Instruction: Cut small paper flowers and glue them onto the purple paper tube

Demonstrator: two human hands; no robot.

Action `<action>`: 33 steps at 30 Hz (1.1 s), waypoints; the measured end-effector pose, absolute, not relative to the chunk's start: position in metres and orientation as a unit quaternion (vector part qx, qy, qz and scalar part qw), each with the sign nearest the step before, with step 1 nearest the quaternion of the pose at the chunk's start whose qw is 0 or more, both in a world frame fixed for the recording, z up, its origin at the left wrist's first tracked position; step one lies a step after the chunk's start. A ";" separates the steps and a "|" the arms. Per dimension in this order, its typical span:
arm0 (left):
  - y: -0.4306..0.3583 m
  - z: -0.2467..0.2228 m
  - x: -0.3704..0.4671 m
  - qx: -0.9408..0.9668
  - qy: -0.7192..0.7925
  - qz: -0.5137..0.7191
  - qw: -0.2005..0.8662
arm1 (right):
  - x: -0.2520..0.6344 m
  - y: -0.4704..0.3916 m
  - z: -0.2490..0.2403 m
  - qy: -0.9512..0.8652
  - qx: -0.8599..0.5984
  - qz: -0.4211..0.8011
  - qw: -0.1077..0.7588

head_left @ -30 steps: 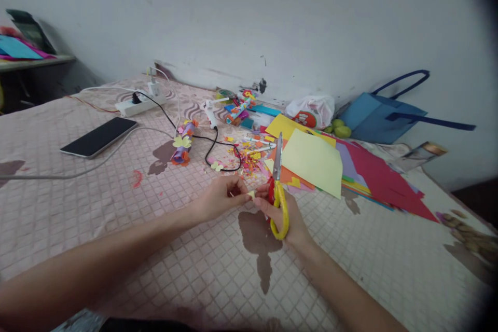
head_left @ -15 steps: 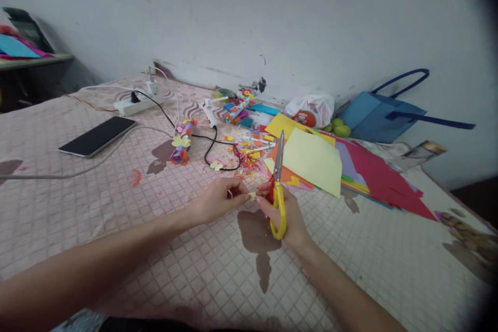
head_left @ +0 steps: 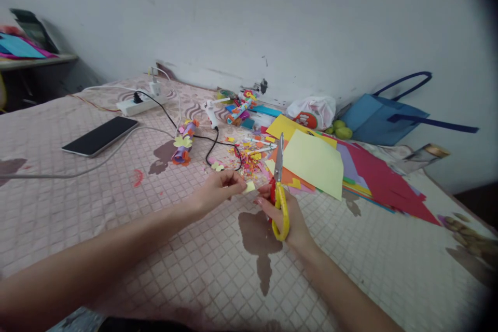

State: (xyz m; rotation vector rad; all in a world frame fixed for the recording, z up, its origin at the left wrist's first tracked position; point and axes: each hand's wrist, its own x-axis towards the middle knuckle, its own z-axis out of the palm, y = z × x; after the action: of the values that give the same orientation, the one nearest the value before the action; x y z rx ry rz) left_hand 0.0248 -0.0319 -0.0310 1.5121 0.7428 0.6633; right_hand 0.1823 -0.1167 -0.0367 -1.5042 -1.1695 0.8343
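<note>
Between the fingertips of my left hand [head_left: 222,190] is a small pale yellow piece of paper [head_left: 249,187]. My right hand [head_left: 286,212] has the scissors [head_left: 280,207] hooked on it, with yellow and red handles and the blades pointing up and away. Its thumb and fingertips are just to the right of the paper, apart from it. Beyond my left hand lies a pale yellow paper flower [head_left: 217,166] beside scattered coloured paper scraps [head_left: 249,163]. Further left stands a purple paper roll [head_left: 182,153] decorated with orange and yellow paper shapes.
A glue gun [head_left: 210,114] with a black cord lies behind the scraps. At left are a phone [head_left: 100,136] and a power strip [head_left: 136,106] with cables. Coloured paper sheets [head_left: 315,161] spread to the right, before a plastic bag [head_left: 315,111] and blue bag [head_left: 385,119].
My left hand has moved slightly up and left with the yellow paper, away from my right fingertips, which no longer touch it. The scissors remain in my right hand.
</note>
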 end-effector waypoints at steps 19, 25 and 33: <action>-0.038 -0.033 0.026 0.668 0.286 0.258 0.637 | 0.182 -0.119 -0.039 -0.506 -0.604 0.363 0.497; -0.027 -0.024 0.022 0.578 0.329 0.311 0.679 | 0.193 -0.124 -0.049 -0.524 -0.574 0.414 0.475; -0.019 -0.017 0.016 0.511 0.302 0.365 0.717 | 0.195 -0.130 -0.040 -0.612 -0.593 0.360 0.380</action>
State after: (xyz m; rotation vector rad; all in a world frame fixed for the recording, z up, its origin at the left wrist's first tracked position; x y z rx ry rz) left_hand 0.0161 -0.0191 -0.0169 1.1316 0.6687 0.8081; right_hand 0.1954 -0.1302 -0.0404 -1.5145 -1.5616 0.9181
